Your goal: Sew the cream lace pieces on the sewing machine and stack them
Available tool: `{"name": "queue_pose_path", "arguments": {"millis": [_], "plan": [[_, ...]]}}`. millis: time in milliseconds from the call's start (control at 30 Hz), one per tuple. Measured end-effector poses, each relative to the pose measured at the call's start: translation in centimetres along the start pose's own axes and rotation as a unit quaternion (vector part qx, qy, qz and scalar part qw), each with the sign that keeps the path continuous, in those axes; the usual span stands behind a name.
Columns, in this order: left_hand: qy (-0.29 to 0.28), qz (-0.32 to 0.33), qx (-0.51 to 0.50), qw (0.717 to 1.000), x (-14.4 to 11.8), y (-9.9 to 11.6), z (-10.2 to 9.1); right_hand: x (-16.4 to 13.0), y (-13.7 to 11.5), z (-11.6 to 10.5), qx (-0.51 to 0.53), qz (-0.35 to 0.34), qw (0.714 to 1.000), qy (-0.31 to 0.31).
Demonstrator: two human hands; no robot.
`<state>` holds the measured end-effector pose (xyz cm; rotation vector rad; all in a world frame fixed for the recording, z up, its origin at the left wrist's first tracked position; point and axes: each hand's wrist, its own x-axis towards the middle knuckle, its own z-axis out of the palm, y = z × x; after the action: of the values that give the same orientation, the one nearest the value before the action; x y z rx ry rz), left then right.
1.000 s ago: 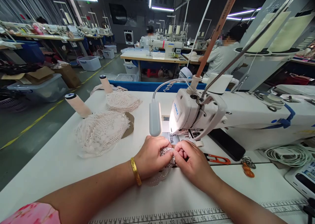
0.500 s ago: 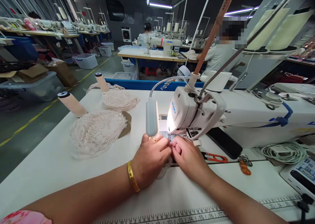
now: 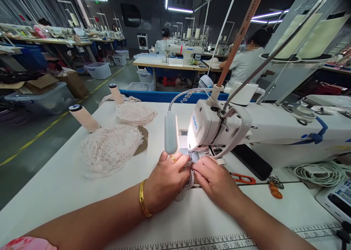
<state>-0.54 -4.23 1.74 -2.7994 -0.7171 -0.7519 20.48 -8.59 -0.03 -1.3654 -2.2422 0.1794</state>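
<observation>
A strip of pale lace [image 3: 188, 190] hangs between my hands just in front of the needle of a white JUKI sewing machine [image 3: 204, 123]. My left hand [image 3: 167, 178], with a gold ring and bangle, has its fingers closed on the lace from the left side. On the right, my right hand [image 3: 215, 178] pinches the lace edge close to the presser foot. A lit lamp [image 3: 171, 133] on a bent metal neck stands over my left fingers. The fingers hide most of the lace near the needle.
Lace piles [image 3: 111, 151] and thread cones [image 3: 84, 118] lie at the left of the table. Orange thread snips [image 3: 243, 179], a black phone [image 3: 252, 162], a key ring [image 3: 275, 182] and a coiled cable [image 3: 319, 173] sit on the right. A ruler strip [image 3: 214, 242] runs along the front. A co-worker [image 3: 244, 65] sits beyond.
My right hand has shifted slightly right and down, away from the needle, so more lace shows between the hands. The view has moved a little.
</observation>
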Motion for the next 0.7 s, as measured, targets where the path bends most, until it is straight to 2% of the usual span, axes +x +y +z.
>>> {"name": "queue_pose_path", "arguments": {"millis": [133, 333, 400, 700], "plan": [[0.039, 0.065, 0.038, 0.996, -0.18, -0.02, 0.3, -0.13, 0.19, 0.11, 0.006, -0.004, 1.0, 0.012], [0.073, 0.093, 0.052, 0.992, -0.46, 0.35, 0.31, -0.12, 0.35, 0.13, -0.013, -0.026, 0.998, 0.049], [0.057, 0.094, 0.04, 0.993, -0.41, 0.36, 0.3, -0.09, 0.27, 0.01, -0.014, -0.028, 0.999, 0.042], [-0.025, 0.012, -0.036, 0.999, -0.29, -0.1, -0.16, -0.01, 0.16, -0.26, -0.027, -0.034, 0.998, 0.042]]}}
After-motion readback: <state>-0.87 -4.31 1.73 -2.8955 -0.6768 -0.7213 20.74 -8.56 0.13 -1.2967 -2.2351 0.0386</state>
